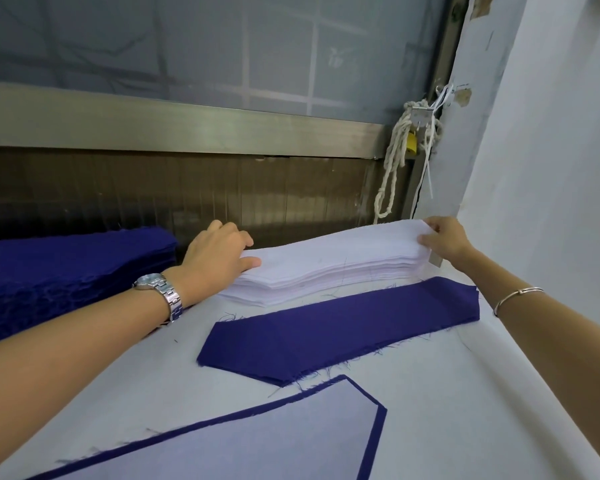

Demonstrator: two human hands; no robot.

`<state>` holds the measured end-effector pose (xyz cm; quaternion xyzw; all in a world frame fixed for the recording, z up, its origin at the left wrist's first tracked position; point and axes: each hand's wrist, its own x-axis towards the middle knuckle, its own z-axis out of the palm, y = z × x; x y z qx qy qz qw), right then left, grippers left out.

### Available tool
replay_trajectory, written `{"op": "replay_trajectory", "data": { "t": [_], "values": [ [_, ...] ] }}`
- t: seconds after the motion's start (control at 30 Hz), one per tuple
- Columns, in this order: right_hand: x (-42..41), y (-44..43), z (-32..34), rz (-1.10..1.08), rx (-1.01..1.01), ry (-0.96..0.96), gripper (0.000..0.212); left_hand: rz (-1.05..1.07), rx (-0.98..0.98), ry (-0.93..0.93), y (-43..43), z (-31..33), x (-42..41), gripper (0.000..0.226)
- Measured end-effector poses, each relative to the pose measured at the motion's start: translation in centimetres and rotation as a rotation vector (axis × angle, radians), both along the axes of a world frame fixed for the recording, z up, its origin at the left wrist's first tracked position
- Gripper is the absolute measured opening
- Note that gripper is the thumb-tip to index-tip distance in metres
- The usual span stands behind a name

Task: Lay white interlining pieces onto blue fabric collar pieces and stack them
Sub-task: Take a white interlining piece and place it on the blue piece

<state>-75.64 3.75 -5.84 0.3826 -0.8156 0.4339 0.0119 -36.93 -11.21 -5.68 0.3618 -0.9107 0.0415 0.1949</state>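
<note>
A stack of white interlining pieces lies at the back of the table. My left hand rests on the stack's left end, thumb along the top sheet. My right hand pinches the top sheet at the stack's right end and lifts its corner a little. In front of the stack lies a single blue collar piece, bare and flat. Nearer to me a blue collar piece covered by white interlining shows only a blue border. A thick pile of blue collar pieces sits at the left.
The table is covered in white cloth. A metal-framed window and a dark panel run along the back edge. A white wall closes the right side, with a knotted rope and a padlock at the corner.
</note>
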Motion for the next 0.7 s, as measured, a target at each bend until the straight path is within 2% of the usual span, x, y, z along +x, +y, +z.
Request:
{"op": "replay_trajectory", "data": {
  "t": [0.07,0.17,0.23,0.27,0.4,0.5,0.7],
  "values": [
    [-0.2,0.5,-0.1,-0.003,-0.006,-0.028,0.006,-0.019,0.057,-0.007,-0.4,0.0,-0.1,0.051],
    [-0.4,1.0,-0.2,0.014,-0.029,-0.065,0.018,-0.053,0.112,-0.003,-0.8,0.0,-0.2,0.051],
    [-0.4,1.3,-0.3,0.020,-0.042,-0.084,0.008,-0.076,0.118,0.020,-0.8,0.1,-0.1,0.046],
    [-0.4,1.4,-0.3,0.028,-0.049,-0.091,0.004,-0.092,0.109,0.041,-0.9,0.2,-0.1,0.040],
    [-0.9,1.6,-0.5,0.034,-0.085,-0.119,0.019,-0.146,-0.024,0.148,-0.4,0.4,0.3,0.007],
    [-0.7,2.0,-0.2,0.034,-0.102,-0.120,0.010,-0.181,-0.072,0.207,0.3,0.9,0.7,0.009],
    [0.1,4.0,2.1,0.134,-0.065,-0.138,0.009,-0.242,0.116,0.340,1.6,4.1,3.6,0.015]
  ]
}}
